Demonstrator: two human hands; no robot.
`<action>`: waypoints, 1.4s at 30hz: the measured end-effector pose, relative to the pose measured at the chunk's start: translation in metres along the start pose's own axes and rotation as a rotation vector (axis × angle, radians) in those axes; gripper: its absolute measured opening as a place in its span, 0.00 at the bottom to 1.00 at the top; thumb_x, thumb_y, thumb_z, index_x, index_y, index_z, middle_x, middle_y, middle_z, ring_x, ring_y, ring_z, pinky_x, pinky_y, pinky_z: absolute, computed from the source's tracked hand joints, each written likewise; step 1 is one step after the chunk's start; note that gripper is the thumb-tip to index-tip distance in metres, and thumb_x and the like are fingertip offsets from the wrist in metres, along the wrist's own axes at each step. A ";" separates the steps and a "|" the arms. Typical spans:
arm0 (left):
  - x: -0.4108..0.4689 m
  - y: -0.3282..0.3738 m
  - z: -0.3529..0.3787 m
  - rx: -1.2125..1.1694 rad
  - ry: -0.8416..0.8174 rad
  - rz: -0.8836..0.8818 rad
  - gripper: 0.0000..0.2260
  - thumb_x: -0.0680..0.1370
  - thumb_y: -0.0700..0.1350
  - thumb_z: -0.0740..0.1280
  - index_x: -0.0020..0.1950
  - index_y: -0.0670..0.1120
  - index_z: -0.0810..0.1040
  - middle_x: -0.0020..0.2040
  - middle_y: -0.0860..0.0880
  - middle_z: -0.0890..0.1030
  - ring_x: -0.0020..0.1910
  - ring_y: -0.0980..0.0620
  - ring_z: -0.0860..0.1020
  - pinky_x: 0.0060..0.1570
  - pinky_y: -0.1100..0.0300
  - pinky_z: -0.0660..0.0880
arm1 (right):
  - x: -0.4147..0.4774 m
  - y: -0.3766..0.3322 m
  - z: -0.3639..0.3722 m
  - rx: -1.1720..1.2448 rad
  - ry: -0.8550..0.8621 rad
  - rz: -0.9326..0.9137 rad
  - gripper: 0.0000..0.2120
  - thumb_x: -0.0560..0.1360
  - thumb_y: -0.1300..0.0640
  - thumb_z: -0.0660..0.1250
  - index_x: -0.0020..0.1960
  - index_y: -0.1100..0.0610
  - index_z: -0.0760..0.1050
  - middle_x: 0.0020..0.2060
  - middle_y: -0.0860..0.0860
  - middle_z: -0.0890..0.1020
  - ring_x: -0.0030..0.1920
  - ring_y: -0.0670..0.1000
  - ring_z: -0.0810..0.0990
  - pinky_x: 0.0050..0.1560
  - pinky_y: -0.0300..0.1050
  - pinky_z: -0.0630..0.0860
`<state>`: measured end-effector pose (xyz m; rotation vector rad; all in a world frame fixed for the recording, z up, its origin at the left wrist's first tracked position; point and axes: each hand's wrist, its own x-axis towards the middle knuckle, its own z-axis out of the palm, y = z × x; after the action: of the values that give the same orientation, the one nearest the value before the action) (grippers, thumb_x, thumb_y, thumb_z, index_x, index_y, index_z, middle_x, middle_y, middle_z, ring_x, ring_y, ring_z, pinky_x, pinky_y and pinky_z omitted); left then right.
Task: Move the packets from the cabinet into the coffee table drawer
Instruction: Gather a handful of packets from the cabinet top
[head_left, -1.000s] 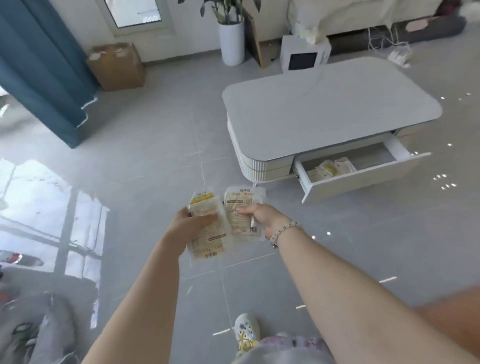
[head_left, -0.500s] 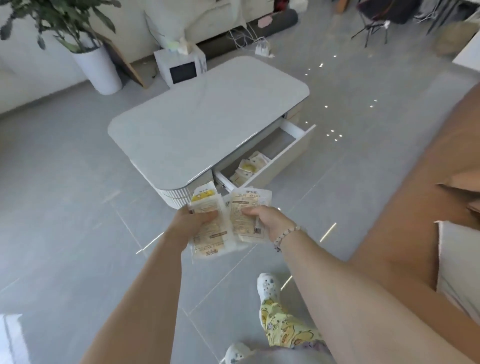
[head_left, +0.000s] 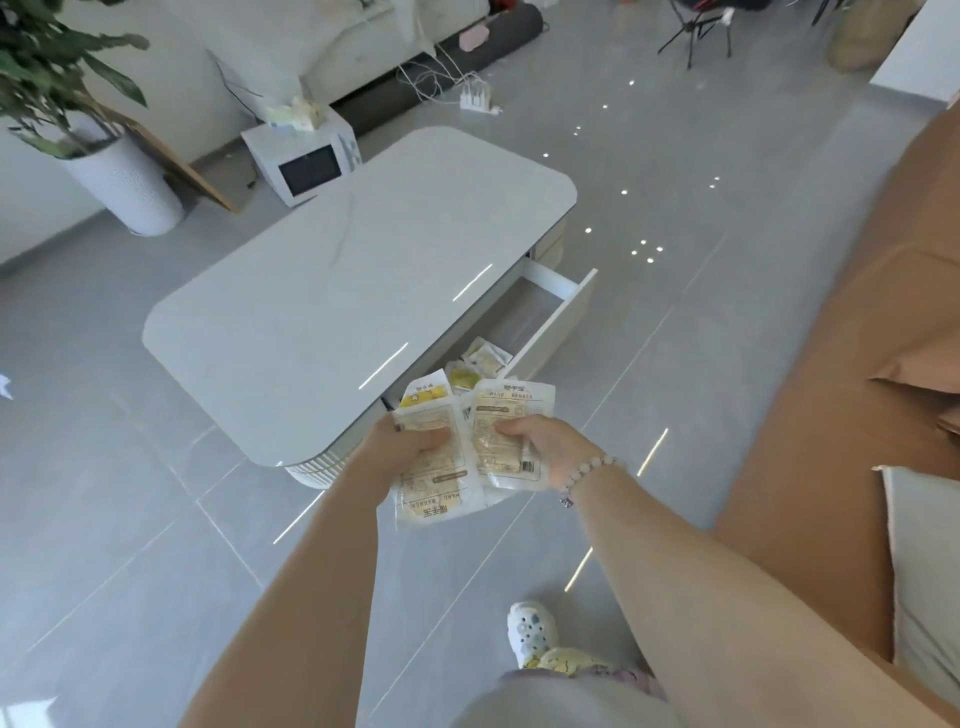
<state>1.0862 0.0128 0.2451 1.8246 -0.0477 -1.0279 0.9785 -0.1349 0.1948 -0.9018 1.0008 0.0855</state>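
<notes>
White coffee table (head_left: 332, 291) stands ahead, its drawer (head_left: 558, 322) pulled open with packets inside. Left hand (head_left: 400, 447) and right hand (head_left: 540, 447) each pinch packets (head_left: 501, 415) near the drawer's near end. Carry them over the opening, lower, then release flat beside those inside.

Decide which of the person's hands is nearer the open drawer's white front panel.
Right. The right hand holds packets just below the drawer front; the left hand grips packets farther left, by the table edge.
</notes>
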 end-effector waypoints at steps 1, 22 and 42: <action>0.008 0.008 0.005 0.004 0.004 0.003 0.07 0.73 0.36 0.72 0.43 0.46 0.76 0.42 0.47 0.81 0.38 0.50 0.80 0.36 0.57 0.77 | 0.006 -0.009 -0.002 0.002 -0.014 -0.002 0.11 0.71 0.63 0.72 0.53 0.61 0.79 0.51 0.54 0.84 0.52 0.53 0.83 0.62 0.52 0.75; 0.180 0.132 0.066 0.120 -0.127 -0.025 0.08 0.72 0.37 0.73 0.48 0.46 0.79 0.48 0.44 0.83 0.46 0.44 0.82 0.49 0.49 0.79 | 0.122 -0.152 -0.055 -0.021 0.121 -0.038 0.17 0.68 0.57 0.73 0.56 0.57 0.78 0.56 0.52 0.81 0.61 0.54 0.77 0.66 0.51 0.71; 0.376 0.131 0.094 0.134 -0.203 -0.258 0.07 0.74 0.37 0.71 0.48 0.46 0.77 0.51 0.47 0.82 0.44 0.51 0.79 0.44 0.60 0.77 | 0.291 -0.205 -0.083 -0.136 0.208 0.258 0.09 0.71 0.60 0.72 0.51 0.56 0.78 0.52 0.53 0.83 0.59 0.55 0.78 0.66 0.54 0.70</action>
<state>1.3160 -0.2928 0.0997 1.8742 -0.0037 -1.4193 1.1785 -0.4196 0.0821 -0.9134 1.3153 0.2851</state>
